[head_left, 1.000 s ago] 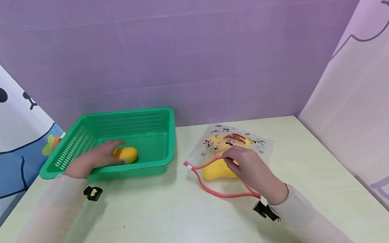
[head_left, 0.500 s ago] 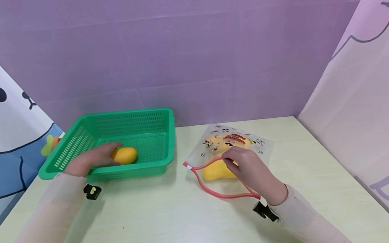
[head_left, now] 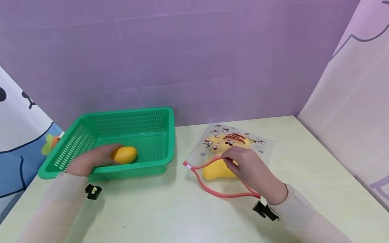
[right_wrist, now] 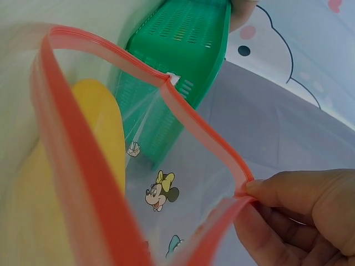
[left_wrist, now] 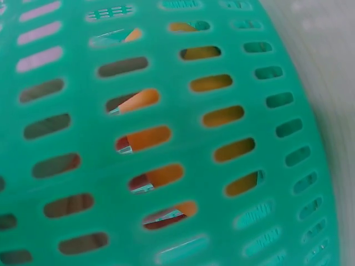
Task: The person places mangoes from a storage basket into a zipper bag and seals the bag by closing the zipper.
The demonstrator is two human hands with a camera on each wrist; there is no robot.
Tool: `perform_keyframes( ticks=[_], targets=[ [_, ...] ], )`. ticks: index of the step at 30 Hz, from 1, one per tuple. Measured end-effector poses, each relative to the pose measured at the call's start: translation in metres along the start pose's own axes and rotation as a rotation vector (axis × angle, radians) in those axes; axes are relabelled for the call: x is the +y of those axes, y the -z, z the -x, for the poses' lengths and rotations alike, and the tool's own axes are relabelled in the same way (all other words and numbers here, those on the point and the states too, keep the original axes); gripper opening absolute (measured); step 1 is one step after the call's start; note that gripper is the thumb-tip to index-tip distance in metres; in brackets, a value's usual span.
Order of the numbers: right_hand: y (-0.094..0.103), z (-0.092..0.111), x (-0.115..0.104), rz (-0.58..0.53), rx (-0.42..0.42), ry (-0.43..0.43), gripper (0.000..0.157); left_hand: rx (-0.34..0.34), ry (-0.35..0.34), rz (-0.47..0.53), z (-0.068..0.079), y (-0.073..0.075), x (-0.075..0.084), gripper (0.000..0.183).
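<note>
Inside the green basket [head_left: 154, 148], at its near left part, my left hand [head_left: 99, 157] grips a yellow mango [head_left: 125, 155]. Fingers lie on its far side and the thumb on the near side. In the left wrist view the basket wall [left_wrist: 183, 133] covers most of the hand, and orange-yellow shows through the slots. To the right, my right hand [head_left: 248, 166] pinches the red zip edge of a clear printed zip bag [head_left: 200, 146]. The bag's mouth gapes towards me. Yellow mangoes [head_left: 217, 170] lie inside the bag, partly behind my hand.
Everything stands on a pale table [head_left: 172, 216]. A purple cloth [head_left: 191, 56] hangs behind it, and printed panels [head_left: 370, 110] rise at both sides. The basket's near rim [head_left: 131, 168] lies under my left wrist.
The left hand's grip has settled around the mango, which has shifted slightly left within the basket. My right hand and the zip bag have stayed in place.
</note>
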State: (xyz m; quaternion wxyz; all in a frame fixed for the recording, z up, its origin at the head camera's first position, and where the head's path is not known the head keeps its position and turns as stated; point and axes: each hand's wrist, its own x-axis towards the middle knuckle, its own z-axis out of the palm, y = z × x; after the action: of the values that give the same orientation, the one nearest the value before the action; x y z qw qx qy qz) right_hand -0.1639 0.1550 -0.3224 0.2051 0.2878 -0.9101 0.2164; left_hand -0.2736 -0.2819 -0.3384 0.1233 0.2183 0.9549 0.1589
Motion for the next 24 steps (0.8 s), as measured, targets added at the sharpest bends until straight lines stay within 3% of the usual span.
perform_keyframes(
  ticks=[17, 24],
  targets=[
    [0.002, 0.0009, 0.0018, 0.001, 0.017, 0.02, 0.017, 0.024, 0.038, -0.034, -0.0022, -0.0023, 0.0045, 0.059],
    [0.0027, 0.0009, 0.0018, -0.003, 0.015, 0.015, 0.017, 0.055, 0.017, -0.048, -0.0016, -0.0028, 0.0056, 0.058]
  ],
)
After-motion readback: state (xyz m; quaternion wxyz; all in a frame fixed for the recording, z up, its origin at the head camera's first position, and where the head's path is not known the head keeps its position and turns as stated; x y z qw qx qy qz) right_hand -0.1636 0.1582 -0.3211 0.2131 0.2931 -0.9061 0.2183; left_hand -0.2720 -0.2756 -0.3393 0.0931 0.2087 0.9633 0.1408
